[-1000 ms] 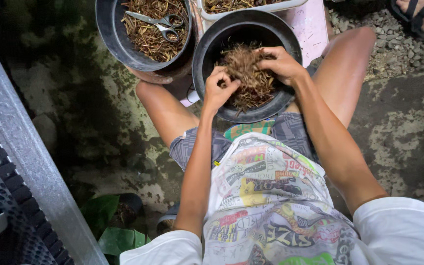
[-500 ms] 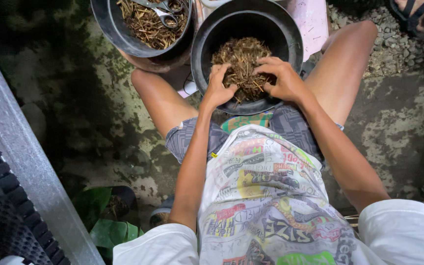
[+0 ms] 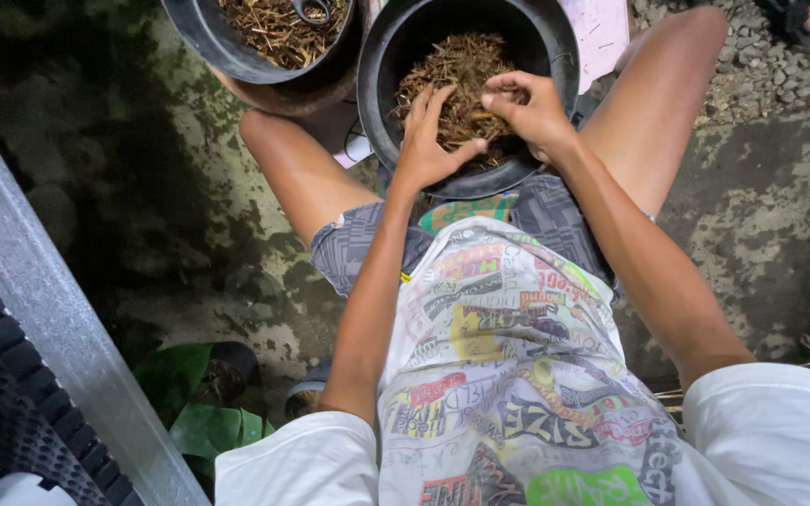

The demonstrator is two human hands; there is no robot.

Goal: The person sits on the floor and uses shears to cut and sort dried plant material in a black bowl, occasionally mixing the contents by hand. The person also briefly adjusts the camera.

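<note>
Fingers differ from a second ago: your right hand (image 3: 529, 111) now pinches one brown strand, your left hand (image 3: 429, 141) lies spread on the dry fibre (image 3: 452, 67) inside the black pot (image 3: 382, 84) between your knees, so sorting continues

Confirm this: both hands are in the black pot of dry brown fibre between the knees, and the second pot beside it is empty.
Not quite. The left hand and right hand are in the black pot, but the head view shows the second pot holding the same dry fibre and a metal tool.
</note>
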